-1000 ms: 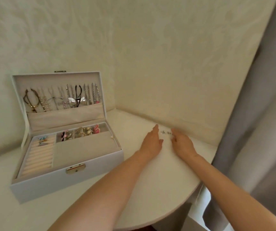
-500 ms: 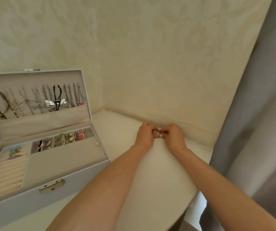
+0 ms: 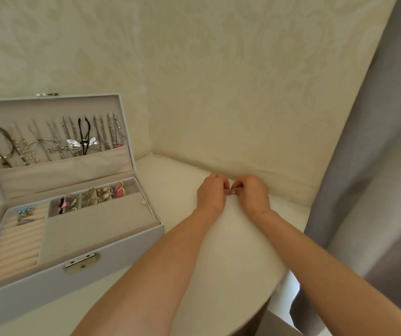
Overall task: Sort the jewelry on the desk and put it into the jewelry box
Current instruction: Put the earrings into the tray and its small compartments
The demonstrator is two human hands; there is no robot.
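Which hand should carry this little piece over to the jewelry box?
Left, probably. Both hands pinch the small piece, but the left hand is on the side of the open jewelry box, so it could swing over without crossing the right hand.

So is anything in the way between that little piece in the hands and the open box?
Nothing visible. The left hand and right hand pinch the small piece; only desk lies between it and the jewelry box, lid open.
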